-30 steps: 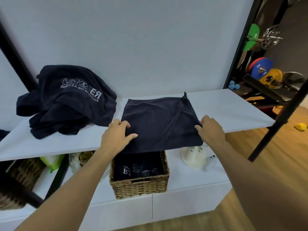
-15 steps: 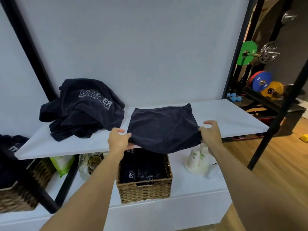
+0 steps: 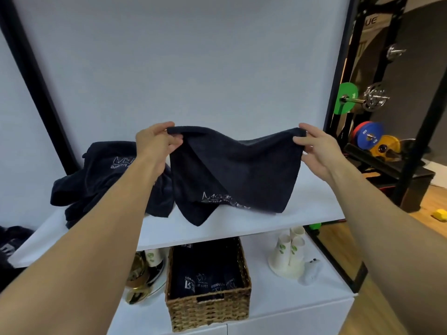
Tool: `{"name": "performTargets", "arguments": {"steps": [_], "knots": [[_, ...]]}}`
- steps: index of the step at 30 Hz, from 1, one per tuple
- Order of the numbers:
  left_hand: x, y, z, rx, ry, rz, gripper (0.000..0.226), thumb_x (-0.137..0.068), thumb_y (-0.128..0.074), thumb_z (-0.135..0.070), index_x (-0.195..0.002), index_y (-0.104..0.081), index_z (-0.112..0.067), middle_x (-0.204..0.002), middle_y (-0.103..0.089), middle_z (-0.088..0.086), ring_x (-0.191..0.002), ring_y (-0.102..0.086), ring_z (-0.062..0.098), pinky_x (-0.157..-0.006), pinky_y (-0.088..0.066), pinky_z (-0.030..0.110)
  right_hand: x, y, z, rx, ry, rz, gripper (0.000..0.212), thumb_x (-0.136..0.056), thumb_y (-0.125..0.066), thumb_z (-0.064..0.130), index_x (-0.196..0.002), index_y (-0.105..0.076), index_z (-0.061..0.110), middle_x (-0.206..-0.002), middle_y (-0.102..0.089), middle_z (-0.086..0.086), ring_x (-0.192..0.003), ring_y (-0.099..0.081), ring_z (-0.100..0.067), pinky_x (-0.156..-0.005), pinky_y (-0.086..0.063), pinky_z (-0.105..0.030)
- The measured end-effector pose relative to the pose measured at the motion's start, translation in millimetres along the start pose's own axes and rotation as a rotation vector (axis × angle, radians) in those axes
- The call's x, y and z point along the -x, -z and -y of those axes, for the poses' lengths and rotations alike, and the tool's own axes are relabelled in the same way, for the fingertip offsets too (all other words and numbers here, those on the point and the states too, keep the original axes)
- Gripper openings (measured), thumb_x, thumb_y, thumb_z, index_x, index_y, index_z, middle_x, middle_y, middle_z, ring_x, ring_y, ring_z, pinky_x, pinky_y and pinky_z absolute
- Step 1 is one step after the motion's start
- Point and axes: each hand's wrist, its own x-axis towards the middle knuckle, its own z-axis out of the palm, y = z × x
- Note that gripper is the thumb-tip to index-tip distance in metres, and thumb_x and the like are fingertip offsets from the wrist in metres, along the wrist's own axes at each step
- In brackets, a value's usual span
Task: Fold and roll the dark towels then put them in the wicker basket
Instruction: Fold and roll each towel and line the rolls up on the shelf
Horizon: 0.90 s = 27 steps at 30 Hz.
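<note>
A dark folded towel [image 3: 242,170] with white lettering hangs in the air above the white shelf [image 3: 242,226]. My left hand [image 3: 157,139] pinches its top left corner and my right hand [image 3: 314,146] pinches its top right corner. The towel's lower edge droops onto the shelf. A heap of more dark towels [image 3: 106,180] lies on the shelf to the left. Below the shelf stands the wicker basket [image 3: 210,308], with several rolled dark towels inside.
White paper cups [image 3: 287,252] stand to the right of the basket on the lower cabinet top. Glassware [image 3: 142,274] sits to its left. Black rack posts [image 3: 420,131] and weight plates [image 3: 367,139] stand at the right. Another dark towel [image 3: 9,240] shows at the far left edge.
Both hands have lifted the towel's near edge up off the shelf, so it now hangs between them. The camera view has tilted upward.
</note>
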Motion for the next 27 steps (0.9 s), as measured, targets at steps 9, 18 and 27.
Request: {"name": "performTargets", "arguments": {"steps": [9,18,27], "knots": [[-35.2,-14.2,-31.6,-0.032,-0.172,-0.148,0.015,-0.092,-0.061,-0.002,-0.099,-0.071,-0.012,-0.084,-0.065,0.003,-0.069,-0.06,0.012,-0.072,-0.059,0.023,-31.1,-29.7,45.8,-0.029,0.219,-0.137,0.035,-0.089,-0.061,-0.005,-0.116,-0.067,0.016,-0.11,-0.07,-0.001,-0.087,-0.069,-0.01,-0.076,-0.054,-0.023],[-95.9,-41.1,-67.9,-0.129,-0.164,-0.169,0.015,-0.089,-0.063,-0.007,-0.096,-0.071,-0.017,-0.09,-0.069,0.005,-0.066,-0.061,0.017,-0.063,-0.057,0.025,-98.1,-53.9,77.6,-0.013,0.264,-0.202,0.031,-0.088,-0.063,0.0,-0.108,-0.071,0.022,-0.112,-0.07,0.002,-0.097,-0.069,-0.015,-0.084,-0.059,-0.034],[-139.0,-68.4,-67.1,-0.219,-0.156,-0.196,0.014,-0.09,-0.061,-0.009,-0.088,-0.067,-0.022,-0.077,-0.066,0.003,-0.064,-0.064,0.018,-0.066,-0.06,0.029,-157.3,-60.0,82.6,0.035,0.296,-0.209,0.028,-0.094,-0.057,0.002,-0.107,-0.07,0.022,-0.111,-0.068,0.001,-0.098,-0.068,-0.015,-0.077,-0.061,-0.028]]}}
